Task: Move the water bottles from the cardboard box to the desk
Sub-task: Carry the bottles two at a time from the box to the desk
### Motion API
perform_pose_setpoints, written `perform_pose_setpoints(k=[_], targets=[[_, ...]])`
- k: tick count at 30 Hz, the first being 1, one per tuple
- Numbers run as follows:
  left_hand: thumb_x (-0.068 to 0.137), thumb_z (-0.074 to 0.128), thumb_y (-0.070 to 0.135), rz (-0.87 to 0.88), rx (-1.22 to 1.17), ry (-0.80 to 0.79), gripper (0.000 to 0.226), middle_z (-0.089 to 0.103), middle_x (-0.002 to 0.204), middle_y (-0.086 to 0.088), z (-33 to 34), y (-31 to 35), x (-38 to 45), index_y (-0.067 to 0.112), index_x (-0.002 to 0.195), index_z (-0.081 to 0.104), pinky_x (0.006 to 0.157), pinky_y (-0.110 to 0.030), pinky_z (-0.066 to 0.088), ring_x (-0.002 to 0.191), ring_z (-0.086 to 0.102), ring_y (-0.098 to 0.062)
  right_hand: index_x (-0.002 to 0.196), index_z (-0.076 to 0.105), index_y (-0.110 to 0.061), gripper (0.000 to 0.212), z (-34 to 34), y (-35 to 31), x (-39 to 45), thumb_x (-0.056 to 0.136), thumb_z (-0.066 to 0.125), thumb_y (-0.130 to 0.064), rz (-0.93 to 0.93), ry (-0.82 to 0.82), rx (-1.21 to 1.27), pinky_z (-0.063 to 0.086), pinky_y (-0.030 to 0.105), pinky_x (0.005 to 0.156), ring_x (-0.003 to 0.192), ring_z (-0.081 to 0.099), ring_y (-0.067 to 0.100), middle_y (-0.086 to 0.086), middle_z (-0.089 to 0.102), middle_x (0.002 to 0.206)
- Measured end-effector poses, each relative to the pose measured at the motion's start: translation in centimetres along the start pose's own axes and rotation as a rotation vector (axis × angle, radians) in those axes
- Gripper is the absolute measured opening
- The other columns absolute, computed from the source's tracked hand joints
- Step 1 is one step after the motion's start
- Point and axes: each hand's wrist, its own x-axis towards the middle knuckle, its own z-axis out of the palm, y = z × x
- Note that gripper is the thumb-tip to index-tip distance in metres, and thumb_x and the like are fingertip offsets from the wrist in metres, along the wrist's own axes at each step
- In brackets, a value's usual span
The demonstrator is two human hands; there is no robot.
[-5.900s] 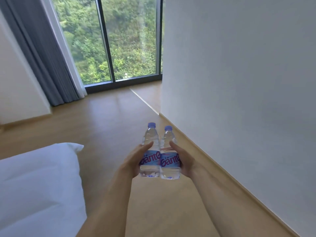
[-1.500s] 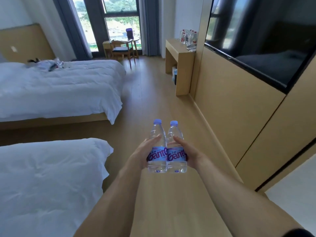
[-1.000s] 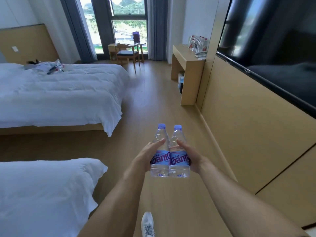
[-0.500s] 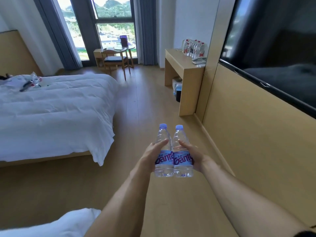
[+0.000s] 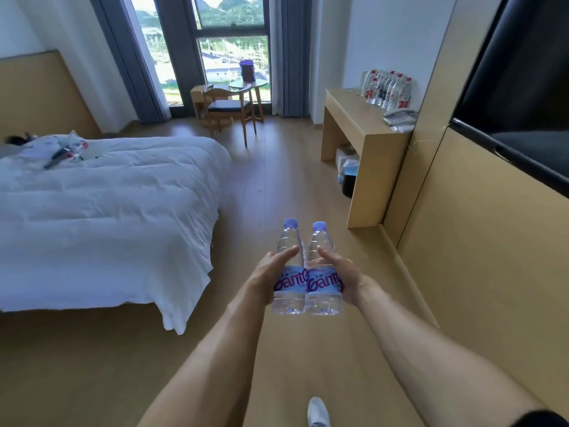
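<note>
Two water bottles stand upright and pressed side by side at the centre of the view, held out in front of the person above the wooden floor (image 5: 286,167). The left hand (image 5: 269,274) grips the left bottle (image 5: 289,272) with its fingers (image 5: 288,251) curled round the far side and the thumb laid across the clear upper body. The right hand (image 5: 346,277) grips the right bottle (image 5: 323,274) the same way from the other side, thumb across the front. Both bottles have pale purple caps and blue labels with purple lettering, and their labels touch.

At about one o'clock, well apart from the hands, the wooden bench (image 5: 360,124) stands against the wall. A row of bottles (image 5: 388,89) already stands on its far end beside a white telephone (image 5: 398,116). Under it sit a dark bin and some packages, too small to make out.

At nine to ten o'clock lies a bed (image 5: 101,211) with a white duvet and scattered small items near its head. At twelve o'clock a chair (image 5: 229,109) and a small round table (image 5: 248,84) stand before the window. A white shoe (image 5: 318,412) shows at six o'clock.
</note>
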Motion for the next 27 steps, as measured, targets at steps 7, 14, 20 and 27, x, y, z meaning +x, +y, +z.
perform_pose_setpoints(k=[7,14,20,27], targets=[[0.093,0.07,0.035,0.012,-0.053,-0.007,0.061,0.06,0.131,-0.032,-0.7,8.7,10.3,0.004,0.141,0.048,0.086,-0.049,0.057,0.097,0.065,-0.04,0.14,0.048,0.006,0.066,-0.5,-9.1,12.1,0.095,0.062,-0.039,0.023,-0.074,-0.01,0.041,0.061,0.11,0.128,0.051,0.053,0.037,0.055,0.134],[0.09,0.074,0.035,0.044,-0.062,0.066,0.068,0.06,0.131,-0.033,-2.2,13.8,19.2,0.002,0.141,0.044,0.105,-0.061,0.047,0.121,0.059,-0.05,0.14,0.049,0.008,0.063,-0.2,-14.8,21.2,0.097,0.061,-0.036,0.04,-0.129,0.006,0.045,0.057,0.107,0.117,0.057,0.049,0.037,0.056,0.133],[0.089,0.076,0.033,0.049,-0.076,0.067,0.069,0.06,0.13,-0.033,-4.4,17.0,28.0,0.002,0.14,0.042,0.102,-0.062,0.048,0.119,0.06,-0.051,0.14,0.048,0.005,0.064,0.4,-18.3,29.3,0.096,0.063,-0.039,0.041,-0.104,-0.014,0.047,0.057,0.105,0.117,0.059,0.048,0.035,0.056,0.135],[0.089,0.075,0.036,0.061,-0.015,-0.014,0.067,0.062,0.128,-0.032,-9.1,25.5,41.8,0.002,0.139,0.045,0.101,-0.059,0.051,0.111,0.065,-0.046,0.141,0.048,0.006,0.062,3.2,-25.4,42.5,0.098,0.06,-0.038,0.001,-0.042,0.013,0.047,0.056,0.102,0.11,0.058,0.043,0.035,0.053,0.137]])
